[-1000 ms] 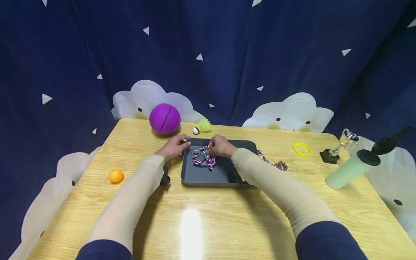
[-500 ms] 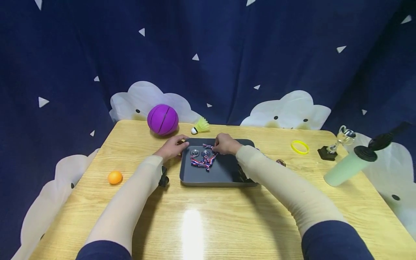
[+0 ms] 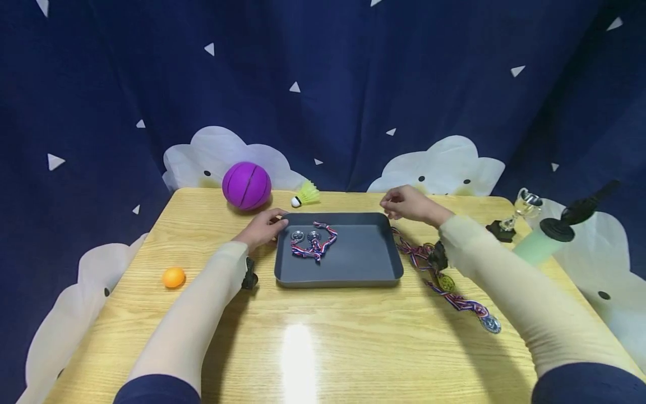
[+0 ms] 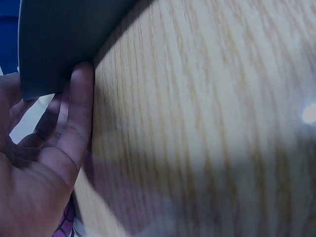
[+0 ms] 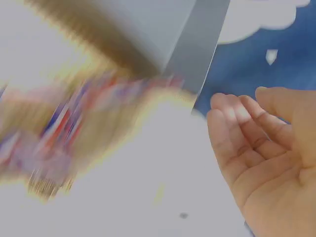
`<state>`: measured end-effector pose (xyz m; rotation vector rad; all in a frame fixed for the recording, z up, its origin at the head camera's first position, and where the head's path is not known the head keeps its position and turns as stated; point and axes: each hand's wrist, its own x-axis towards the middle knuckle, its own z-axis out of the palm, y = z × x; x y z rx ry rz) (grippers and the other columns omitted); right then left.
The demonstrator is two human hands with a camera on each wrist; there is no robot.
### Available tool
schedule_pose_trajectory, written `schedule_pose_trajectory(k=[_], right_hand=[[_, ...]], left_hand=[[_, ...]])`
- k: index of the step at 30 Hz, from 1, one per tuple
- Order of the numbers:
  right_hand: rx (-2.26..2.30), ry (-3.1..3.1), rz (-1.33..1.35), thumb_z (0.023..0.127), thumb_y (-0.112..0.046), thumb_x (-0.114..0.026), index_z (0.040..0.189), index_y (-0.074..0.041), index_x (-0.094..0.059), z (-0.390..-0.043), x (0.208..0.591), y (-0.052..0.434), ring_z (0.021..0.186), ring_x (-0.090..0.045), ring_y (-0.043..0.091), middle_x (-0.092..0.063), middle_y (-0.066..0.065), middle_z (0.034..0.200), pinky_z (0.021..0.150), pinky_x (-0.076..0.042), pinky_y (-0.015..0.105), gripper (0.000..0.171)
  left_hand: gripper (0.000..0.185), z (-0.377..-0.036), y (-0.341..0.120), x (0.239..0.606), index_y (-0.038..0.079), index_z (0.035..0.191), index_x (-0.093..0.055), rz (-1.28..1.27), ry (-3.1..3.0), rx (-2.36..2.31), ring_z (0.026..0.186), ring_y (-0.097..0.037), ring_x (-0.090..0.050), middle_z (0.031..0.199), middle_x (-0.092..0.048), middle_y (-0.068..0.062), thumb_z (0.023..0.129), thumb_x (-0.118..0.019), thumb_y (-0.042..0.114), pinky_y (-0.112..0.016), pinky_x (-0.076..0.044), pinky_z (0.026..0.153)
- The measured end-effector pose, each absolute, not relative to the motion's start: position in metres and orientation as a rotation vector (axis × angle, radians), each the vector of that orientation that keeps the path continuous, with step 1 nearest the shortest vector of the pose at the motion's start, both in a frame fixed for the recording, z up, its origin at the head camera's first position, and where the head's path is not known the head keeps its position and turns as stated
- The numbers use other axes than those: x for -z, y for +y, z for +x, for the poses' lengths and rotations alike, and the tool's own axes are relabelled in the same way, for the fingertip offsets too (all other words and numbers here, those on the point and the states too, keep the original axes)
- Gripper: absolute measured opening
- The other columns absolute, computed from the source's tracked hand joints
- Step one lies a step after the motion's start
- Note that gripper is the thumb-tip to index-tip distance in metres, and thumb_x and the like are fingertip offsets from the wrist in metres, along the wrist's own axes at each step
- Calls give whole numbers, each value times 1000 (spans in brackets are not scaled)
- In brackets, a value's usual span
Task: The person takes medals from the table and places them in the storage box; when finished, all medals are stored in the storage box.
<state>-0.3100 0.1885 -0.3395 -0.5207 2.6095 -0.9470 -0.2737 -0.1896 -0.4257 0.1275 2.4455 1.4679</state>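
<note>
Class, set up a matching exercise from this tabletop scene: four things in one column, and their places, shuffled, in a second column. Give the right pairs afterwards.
Things
1. purple ball
2. orange ball
3. medals with striped ribbons
4. small trophy cup

Places
A. inside the grey tray
B. far right edge of the table
C. far left corner of the table, beside the shuttlecock
D. alone near the table's left edge

Pairs: 1-C, 2-D, 3-A, 4-B
</note>
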Motion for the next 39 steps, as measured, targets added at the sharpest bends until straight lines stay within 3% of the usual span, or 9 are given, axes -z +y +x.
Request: schedule_pose_trajectory(k=[3,6,12,16,21,26,32,36,39], right_hand=[[878,2663,-478,108,-10,-56,118,11,-64,-304,339,231,80,-67,13,-70,17,95,79,-66,36,25],[795,2660,-397,107,-11,-59,117,11,-62,-296,349,268,77,-65,14,-69,14,88,77,-65,40,25],[771,2497,-313,104,-11,-63,124,12,-54,-280,380,310,74,-58,17,-62,9,87,66,-55,32,32],[821,2463,-328,102,-10,-66,128,10,-51,-275,397,316,74,-51,16,-55,6,90,61,-49,28,36],[821,2514,-318,100,-12,-70,115,6,-52,-274,404,315,72,-47,13,-51,3,89,58,-46,25,29],[885,2547,-278,99,-5,-70,109,7,-51,-276,398,315,73,-55,15,-55,4,84,60,-52,27,25],[973,2627,-227,103,4,-59,121,10,-49,-281,388,317,78,-67,21,-58,15,90,66,-61,33,22],[1118,2695,-238,104,5,-54,129,12,-49,-286,379,317,82,-71,13,-57,24,104,74,-66,27,26],[1229,2749,-272,106,2,-52,135,11,-49,-291,366,315,83,-68,3,-59,23,109,77,-65,22,31]], left_hand=[[41,-275,-189,425,3,149,-51,126,2444,-1458,109,-33,-66,136,-54,-27,112,-48,20,-39,-67,86],[41,-275,-189,425,3,149,-51,124,2440,-1451,110,-33,-65,137,-53,-27,112,-47,20,-40,-67,87],[41,-275,-188,425,4,150,-51,101,2444,-1433,115,-35,-64,140,-52,-27,113,-47,21,-41,-66,89],[41,-275,-189,425,5,150,-51,102,2456,-1425,117,-36,-63,142,-52,-27,113,-47,21,-42,-66,90],[40,-276,-189,427,4,149,-52,106,2462,-1426,114,-34,-63,140,-52,-27,112,-48,21,-41,-67,88],[40,-277,-188,427,5,149,-51,106,2465,-1422,115,-34,-63,140,-52,-26,112,-47,21,-41,-66,88],[42,-279,-189,425,5,150,-50,102,2470,-1395,118,-35,-62,142,-51,-26,113,-46,23,-42,-66,90],[41,-279,-188,426,7,150,-51,89,2475,-1377,119,-35,-62,143,-51,-25,113,-46,23,-41,-66,90],[41,-278,-188,426,7,151,-51,84,2476,-1375,120,-36,-62,144,-51,-25,113,-47,23,-40,-66,90]])
